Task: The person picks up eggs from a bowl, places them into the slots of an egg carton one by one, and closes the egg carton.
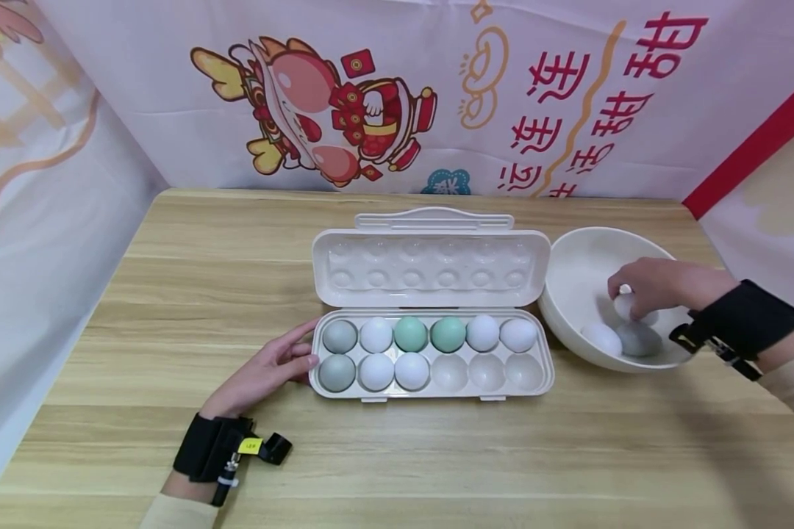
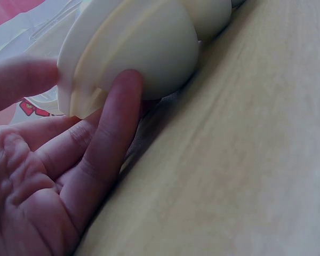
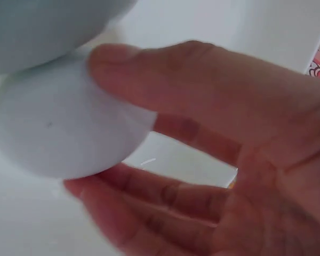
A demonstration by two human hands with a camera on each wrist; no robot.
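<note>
My right hand [image 1: 662, 283] reaches into a large white bowl [image 1: 569, 275] on the right and pinches a white egg [image 3: 69, 125] between thumb and fingers. Beside that egg in the bowl lie a grey-green egg [image 1: 640, 341] and another white egg [image 1: 601, 338]. At the table's middle a white plastic egg box [image 1: 430, 392] stands with its lid [image 1: 430, 295] folded back. My left hand [image 1: 258, 378] grips its left end, thumb at the rim and fingers against the cup's underside. Grey, white and green eggs fill the back row; the front row's three right hollows hold none.
The bowl stands close against the right end of the egg box and lid. A printed cloth [image 1: 397, 132] hangs behind the wooden table [image 1: 205, 294], and more cloth hangs along both sides.
</note>
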